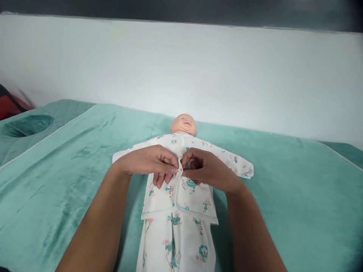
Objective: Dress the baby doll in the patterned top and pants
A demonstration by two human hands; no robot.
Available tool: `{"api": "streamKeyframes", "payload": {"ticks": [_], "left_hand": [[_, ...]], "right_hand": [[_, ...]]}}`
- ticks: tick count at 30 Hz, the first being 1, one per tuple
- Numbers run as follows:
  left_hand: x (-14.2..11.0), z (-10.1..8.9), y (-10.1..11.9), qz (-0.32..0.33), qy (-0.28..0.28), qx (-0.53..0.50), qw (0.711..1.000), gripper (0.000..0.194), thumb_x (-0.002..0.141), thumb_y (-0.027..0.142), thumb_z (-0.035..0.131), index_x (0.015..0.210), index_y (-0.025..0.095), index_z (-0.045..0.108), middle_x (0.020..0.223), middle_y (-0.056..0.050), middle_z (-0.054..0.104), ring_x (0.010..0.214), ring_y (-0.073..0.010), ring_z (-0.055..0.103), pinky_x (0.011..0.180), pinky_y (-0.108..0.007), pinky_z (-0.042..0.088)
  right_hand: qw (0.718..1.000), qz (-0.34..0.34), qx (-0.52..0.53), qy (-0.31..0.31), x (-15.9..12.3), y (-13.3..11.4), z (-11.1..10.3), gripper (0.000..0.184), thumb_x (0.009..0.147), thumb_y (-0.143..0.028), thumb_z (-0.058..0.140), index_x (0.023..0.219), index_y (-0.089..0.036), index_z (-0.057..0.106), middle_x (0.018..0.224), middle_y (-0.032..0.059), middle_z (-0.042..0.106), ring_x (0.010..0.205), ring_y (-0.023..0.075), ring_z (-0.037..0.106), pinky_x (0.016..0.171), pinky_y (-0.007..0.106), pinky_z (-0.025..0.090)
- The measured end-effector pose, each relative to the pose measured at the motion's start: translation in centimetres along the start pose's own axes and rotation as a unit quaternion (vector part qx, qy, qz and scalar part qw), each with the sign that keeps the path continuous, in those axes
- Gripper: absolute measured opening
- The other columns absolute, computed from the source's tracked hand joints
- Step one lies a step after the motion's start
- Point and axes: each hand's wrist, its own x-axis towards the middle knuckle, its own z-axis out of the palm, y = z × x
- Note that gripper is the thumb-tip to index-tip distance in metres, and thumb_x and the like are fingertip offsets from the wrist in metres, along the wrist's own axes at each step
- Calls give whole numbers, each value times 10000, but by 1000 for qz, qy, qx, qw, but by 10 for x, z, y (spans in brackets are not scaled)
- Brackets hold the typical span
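Note:
A baby doll (184,124) lies on its back, dressed in a white printed baby shirt (195,196) and matching trousers (187,241). Both of my hands meet at the shirt's front opening, around chest height. My left hand (154,162) pinches one side of the front edge between thumb and forefinger, its other fingers resting on the cloth. From the other side my right hand (205,168) pinches the same edge, fingers curled. A small fastening shows between my fingertips, too small to make out fully. The shirt's sleeves stretch out to both sides.
A green plush cover (283,211) spreads beneath the doll. At the far left it has a round face hole (28,125), with a red and black object (10,104) behind it. A white wall (181,68) rises directly beyond the doll's head.

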Motion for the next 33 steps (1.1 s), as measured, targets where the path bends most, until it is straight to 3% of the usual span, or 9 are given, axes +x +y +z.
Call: {"api": "streamKeyframes", "payload": {"ticks": [16,26,33], "left_hand": [[2,4,2,-27,23,18,999,152,836,290,612,743,173,638,628,7,660,495,-112,621,492,-201,501],[0,3,4,-16,13,56,998,252,861,372,605,721,171,662,643,-12,689,526,-114,634,526,-195,501],[-2,8,10,-34,33,98,994,195,809,212,511,676,179,652,627,8,676,539,-115,631,556,-202,508]], "right_hand": [[998,-25,-55,11,0,-2,5,180,740,-262,723,824,-225,568,628,-69,458,560,81,396,494,216,317],[997,-17,-76,22,0,-7,9,195,763,-307,707,795,-223,534,635,-68,471,549,73,387,503,216,331],[997,-20,-74,21,1,-7,8,195,743,-262,723,789,-219,538,641,-72,480,576,74,422,499,201,333]]}}
